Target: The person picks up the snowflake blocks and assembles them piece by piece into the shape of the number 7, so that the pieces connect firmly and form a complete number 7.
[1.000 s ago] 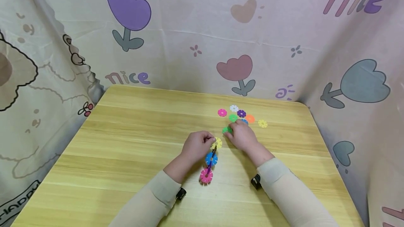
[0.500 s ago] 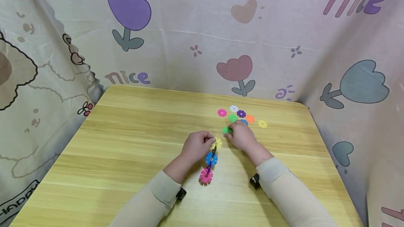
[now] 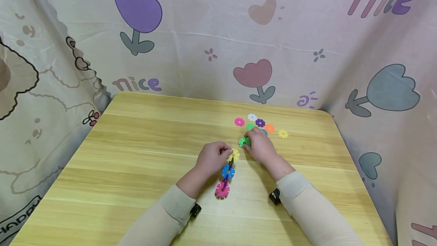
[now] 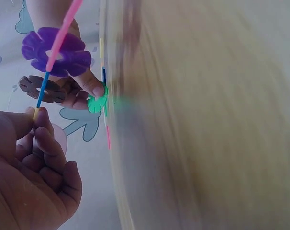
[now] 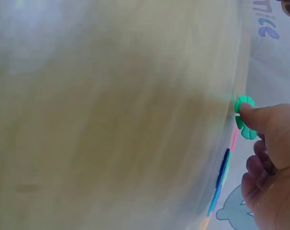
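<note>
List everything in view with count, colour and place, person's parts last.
Table: one, light wood, lower view
Backdrop cloth: count unclear, pale, printed, behind the table
Loose discs: seven visible, pink, white, purple, green, orange, blue, yellow, toward far edge
Held disc: one, green, nearer than the loose discs
Disc chain: one, yellow, brown, blue, purple, pink, nearer still
Wrist devices: two, black, one per wrist
Sleeves: two, cream, on forearms
Left hand: one, pinching the chain's yellow end
Right hand: one, gripping the held disc

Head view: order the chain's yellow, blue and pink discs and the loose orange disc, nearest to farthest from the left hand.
1. Yellow disc: pinched by the left hand
2. Blue disc: mid-chain
3. Pink disc: chain's other end
4. Orange disc: right, farther back
</note>
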{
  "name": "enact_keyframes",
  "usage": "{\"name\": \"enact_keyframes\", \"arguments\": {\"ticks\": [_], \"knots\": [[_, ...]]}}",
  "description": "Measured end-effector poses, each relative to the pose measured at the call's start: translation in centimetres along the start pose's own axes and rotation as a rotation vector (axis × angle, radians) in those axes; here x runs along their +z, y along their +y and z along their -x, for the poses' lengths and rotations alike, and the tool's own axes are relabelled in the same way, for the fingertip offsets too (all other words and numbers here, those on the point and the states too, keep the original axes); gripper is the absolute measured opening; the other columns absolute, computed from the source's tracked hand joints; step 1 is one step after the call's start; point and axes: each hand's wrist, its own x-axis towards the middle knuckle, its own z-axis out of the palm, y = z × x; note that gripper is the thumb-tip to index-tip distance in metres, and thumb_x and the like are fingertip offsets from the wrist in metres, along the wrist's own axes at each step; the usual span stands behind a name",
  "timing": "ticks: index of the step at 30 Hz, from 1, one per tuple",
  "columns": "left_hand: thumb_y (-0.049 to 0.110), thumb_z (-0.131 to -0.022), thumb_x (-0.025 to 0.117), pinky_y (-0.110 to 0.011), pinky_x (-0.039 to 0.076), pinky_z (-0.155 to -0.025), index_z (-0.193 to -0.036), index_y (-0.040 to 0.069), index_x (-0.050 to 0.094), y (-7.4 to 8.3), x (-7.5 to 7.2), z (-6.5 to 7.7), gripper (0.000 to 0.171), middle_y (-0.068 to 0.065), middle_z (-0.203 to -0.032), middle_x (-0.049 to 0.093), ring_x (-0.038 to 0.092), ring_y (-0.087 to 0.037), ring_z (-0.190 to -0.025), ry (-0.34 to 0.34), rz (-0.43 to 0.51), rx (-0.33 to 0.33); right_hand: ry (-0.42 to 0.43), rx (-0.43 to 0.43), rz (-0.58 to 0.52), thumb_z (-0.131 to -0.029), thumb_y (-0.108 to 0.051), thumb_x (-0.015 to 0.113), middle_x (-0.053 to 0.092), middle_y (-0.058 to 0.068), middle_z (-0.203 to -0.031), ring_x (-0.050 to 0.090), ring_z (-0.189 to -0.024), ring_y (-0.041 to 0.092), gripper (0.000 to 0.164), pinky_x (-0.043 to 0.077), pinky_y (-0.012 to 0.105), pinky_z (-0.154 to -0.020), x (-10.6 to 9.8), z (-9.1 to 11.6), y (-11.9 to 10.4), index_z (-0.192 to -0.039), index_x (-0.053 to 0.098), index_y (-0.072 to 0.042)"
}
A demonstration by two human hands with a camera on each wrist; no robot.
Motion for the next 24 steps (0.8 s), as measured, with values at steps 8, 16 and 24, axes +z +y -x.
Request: {"name": "enact_keyframes", "arguments": {"ticks": [8,16,24], "knots": [[0.023,-0.104,0.07,-0.033,0.051,-0.068,-0.099,0.012,0.079,-0.2,0.0,0.0,0.015,0.006,-0.079,0.066,0.057,-0.014,-0.071,0.001,0.001,0.0,0.005,-0.014,-0.059,-0.094,-0.005,0.079,0.075,0.013,-0.111,0.07,-0.104,0.033,0.023,0.057,0.048,-0.094,-0.2,0.5,-0.4,-0.116,0.071,-0.004],[0.022,-0.104,0.071,-0.033,0.051,-0.066,-0.098,0.011,0.078,-0.2,-0.1,-0.2,0.014,0.005,-0.078,0.066,0.057,-0.015,-0.069,0.003,0.003,0.001,0.016,-0.013,-0.166,-0.095,0.003,0.074,0.075,0.014,-0.114,0.07,-0.106,0.033,0.025,0.058,0.048,-0.095,-0.7,1.7,-0.8,-0.12,0.073,-0.001],[0.025,-0.104,0.071,-0.033,0.052,-0.066,-0.101,0.01,0.078,-0.1,-0.2,-0.3,0.017,0.005,-0.079,0.066,0.058,-0.015,-0.069,-0.001,-0.009,-0.018,0.033,0.04,-0.278,-0.096,0.001,0.074,0.075,0.013,-0.109,0.07,-0.097,0.027,0.024,0.06,0.042,-0.088,-0.9,2.6,-1.0,-0.12,0.074,0.002]]}}
